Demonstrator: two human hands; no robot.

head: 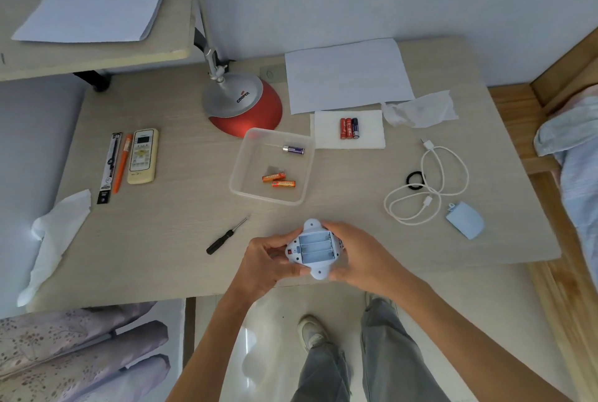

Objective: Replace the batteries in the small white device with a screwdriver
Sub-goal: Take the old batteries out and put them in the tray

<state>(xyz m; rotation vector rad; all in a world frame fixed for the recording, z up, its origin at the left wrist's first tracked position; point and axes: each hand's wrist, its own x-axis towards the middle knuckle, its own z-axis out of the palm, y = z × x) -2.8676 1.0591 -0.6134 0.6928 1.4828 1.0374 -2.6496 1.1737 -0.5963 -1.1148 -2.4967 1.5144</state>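
The small white device is held over the table's near edge, back side up, its three-slot battery compartment open with no batteries in it. My left hand grips its left side and my right hand grips its right side. A black-handled screwdriver lies on the table to the left of my hands. A clear plastic tray holds one purple battery and two orange batteries. Three more batteries, two red and one dark, lie on a white napkin behind the tray.
A red-based desk lamp stands behind the tray. A remote, an orange pen and a packaged pen lie at the left. A white cable, a black hair tie, a blue pouch, tissues and paper sheets occupy the right and back.
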